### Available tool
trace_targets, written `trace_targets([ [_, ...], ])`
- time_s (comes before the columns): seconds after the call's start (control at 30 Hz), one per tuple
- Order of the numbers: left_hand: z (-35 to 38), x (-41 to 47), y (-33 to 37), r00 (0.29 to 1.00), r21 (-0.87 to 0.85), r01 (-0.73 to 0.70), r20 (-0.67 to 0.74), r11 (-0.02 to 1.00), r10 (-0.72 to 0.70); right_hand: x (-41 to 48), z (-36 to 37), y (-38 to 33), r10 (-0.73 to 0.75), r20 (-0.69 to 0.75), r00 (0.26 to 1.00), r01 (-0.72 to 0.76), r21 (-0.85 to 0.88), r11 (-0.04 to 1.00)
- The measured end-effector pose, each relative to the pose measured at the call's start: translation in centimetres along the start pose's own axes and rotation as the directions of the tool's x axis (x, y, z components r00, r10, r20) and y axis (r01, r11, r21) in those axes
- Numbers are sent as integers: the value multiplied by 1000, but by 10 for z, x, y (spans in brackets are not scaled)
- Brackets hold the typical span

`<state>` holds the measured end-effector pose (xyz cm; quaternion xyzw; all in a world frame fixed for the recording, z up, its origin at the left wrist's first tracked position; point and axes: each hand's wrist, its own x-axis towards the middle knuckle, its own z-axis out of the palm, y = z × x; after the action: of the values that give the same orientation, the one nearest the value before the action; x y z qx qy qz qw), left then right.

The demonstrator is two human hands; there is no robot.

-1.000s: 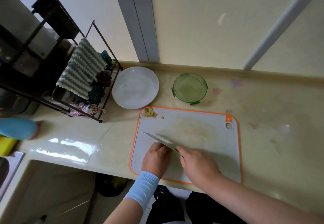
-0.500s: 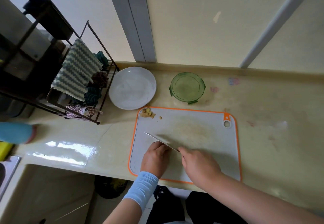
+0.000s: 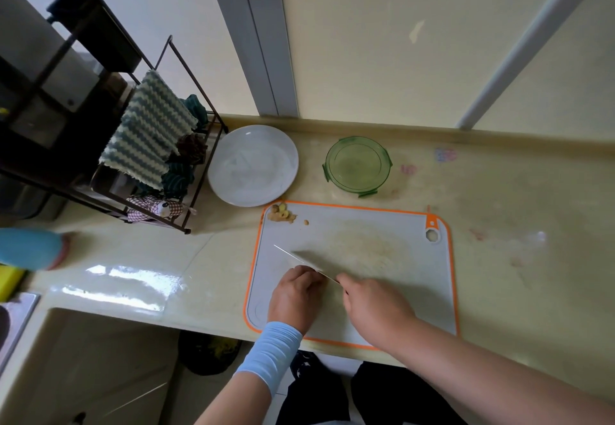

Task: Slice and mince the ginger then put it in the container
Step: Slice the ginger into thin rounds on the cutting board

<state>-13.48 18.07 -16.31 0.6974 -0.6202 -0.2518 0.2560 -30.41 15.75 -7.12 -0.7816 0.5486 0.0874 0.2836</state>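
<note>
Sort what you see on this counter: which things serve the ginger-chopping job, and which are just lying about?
In use: knife, in the right hand; left hand beside the blade; board; ginger bits at its far-left corner; green container.
Lying about: white plate; rack; striped cloth.

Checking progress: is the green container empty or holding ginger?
Empty: the green container shows only its bare bottom; ginger bits lie on the cutting board.
</note>
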Motion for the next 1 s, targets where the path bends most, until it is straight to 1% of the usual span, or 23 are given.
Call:
trace_targets([
  [0.2,0,1,2,999,-21,36,9,999,-35,1,4,7,-10,-22,1000,10,10,1000],
  [0.37,-3,1,3,999,-46,31,9,998,-31,11,8,9,-34,5,999,34,44,998],
  [0.5,-3,1,2,1000,-43,27,-8,999,-27,2,12,21,-6,-3,1000,6,89,996],
  [0.6,-3,0,3,1000,-38,26,-5,999,-26,15,22,17,3,-10,1000,-2,131,991],
  [0.83,-5,-3,4,1000,-16,18,-22,1000,-18,40,40,6,8,-101,995,7,149,989],
  [0.93,-5,-4,6,999,-17,10,-32,1000,-10,38,34,8,25,-93,995,-6,195,981],
  [1.0,-5,-5,6,999,-9,6,-39,1000,-6,31,30,9,21,-105,994,0,195,981],
])
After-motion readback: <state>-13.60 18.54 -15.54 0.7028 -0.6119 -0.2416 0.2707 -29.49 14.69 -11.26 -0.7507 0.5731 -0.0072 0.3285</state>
